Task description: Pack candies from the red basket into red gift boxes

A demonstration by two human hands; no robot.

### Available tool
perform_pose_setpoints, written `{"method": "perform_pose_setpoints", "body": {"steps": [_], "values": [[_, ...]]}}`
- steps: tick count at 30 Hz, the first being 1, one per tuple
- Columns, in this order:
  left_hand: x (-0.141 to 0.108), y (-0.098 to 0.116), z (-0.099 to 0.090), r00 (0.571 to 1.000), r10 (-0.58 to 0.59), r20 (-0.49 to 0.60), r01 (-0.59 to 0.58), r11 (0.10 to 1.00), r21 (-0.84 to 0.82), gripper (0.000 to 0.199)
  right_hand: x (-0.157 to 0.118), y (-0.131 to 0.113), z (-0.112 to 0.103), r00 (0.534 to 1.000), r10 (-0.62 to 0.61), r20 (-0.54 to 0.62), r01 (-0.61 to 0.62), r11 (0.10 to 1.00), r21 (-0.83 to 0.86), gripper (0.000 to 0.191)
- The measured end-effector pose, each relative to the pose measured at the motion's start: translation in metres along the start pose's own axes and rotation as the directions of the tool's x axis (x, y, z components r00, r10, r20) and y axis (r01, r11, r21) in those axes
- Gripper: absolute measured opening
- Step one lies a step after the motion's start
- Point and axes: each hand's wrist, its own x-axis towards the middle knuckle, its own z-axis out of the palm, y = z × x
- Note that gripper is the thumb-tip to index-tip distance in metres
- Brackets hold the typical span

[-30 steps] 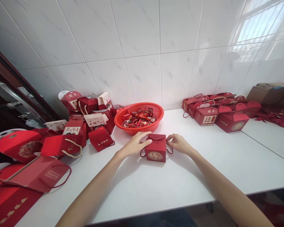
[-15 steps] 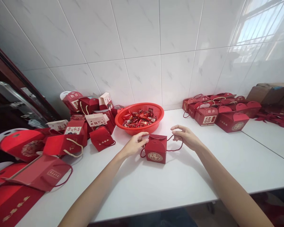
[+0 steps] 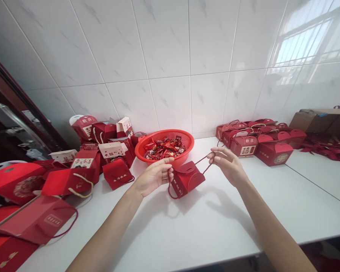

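A small red gift box (image 3: 189, 180) with folded-over flaps and gold print tilts above the white table (image 3: 215, 234), its shadow falling below it. My right hand (image 3: 226, 165) pinches the dark red cord handle at its right side, and both strands run taut to the box. On the other side, my left hand (image 3: 155, 176) has its fingers closed on the left cord loop (image 3: 170, 192), close against the box. Just behind stands a red plastic basket (image 3: 138, 151) of wrapped sweets (image 3: 167, 146).
Several red boxes, many with flaps up, crowd the left side, including a pinkish-red one (image 3: 38, 221) at the front. More closed boxes (image 3: 274, 153) stand at the right by a brown cardboard box (image 3: 311, 122). A tiled wall (image 3: 170, 102) bounds the back.
The gift box has come up off the table, turned and tipped. My right hand has drawn its cord from a slack loop to taut. The whole view has shifted slightly.
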Motion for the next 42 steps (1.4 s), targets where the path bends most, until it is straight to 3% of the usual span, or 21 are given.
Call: {"method": "perform_pose_setpoints", "body": {"steps": [5, 10, 15, 19, 25, 31, 34, 37, 42], "values": [[0.010, 0.005, 0.025, 0.995, 0.037, 0.095, -0.034, 0.999, -0.040, 0.028, 0.003, -0.011, -0.008, 0.987, -0.128, -0.092, 0.108, 0.975, -0.195, 0.036], [0.036, 0.006, 0.064, 0.957, 0.060, 0.282, -0.089, 0.992, 0.090, 0.037, 0.013, -0.033, -0.042, 0.914, -0.245, -0.323, 0.132, 0.933, -0.334, 0.033], [0.083, 0.005, 0.123, 0.912, 0.046, 0.408, -0.167, 0.950, 0.265, 0.040, 0.032, -0.055, -0.093, 0.832, -0.298, -0.467, 0.036, 0.871, -0.490, 0.030], [0.122, 0.003, 0.171, 0.890, 0.064, 0.452, -0.197, 0.947, 0.255, 0.036, 0.051, -0.063, -0.133, 0.767, -0.354, -0.535, -0.066, 0.787, -0.614, 0.024], [0.155, 0.003, 0.212, 0.849, 0.072, 0.524, -0.226, 0.945, 0.237, 0.035, 0.067, -0.077, -0.165, 0.748, -0.352, -0.563, -0.319, 0.553, -0.770, 0.022], [0.171, -0.003, 0.231, 0.848, 0.075, 0.525, -0.250, 0.929, 0.272, 0.042, 0.074, -0.084, -0.180, 0.777, -0.366, -0.512, -0.357, 0.414, -0.838, 0.020], [0.174, -0.012, 0.232, 0.855, 0.028, 0.518, -0.232, 0.913, 0.335, 0.045, 0.075, -0.079, -0.187, 0.809, -0.304, -0.504, -0.402, 0.340, -0.850, 0.011], [0.173, -0.021, 0.224, 0.854, 0.005, 0.521, -0.231, 0.900, 0.370, 0.048, 0.071, -0.073, -0.195, 0.816, -0.273, -0.509, -0.439, 0.279, -0.854, 0.010], [0.171, -0.039, 0.198, 0.849, -0.008, 0.528, -0.241, 0.884, 0.400, 0.049, 0.053, -0.068, -0.189, 0.819, -0.360, -0.447, -0.388, 0.227, -0.893, 0.018]]}}
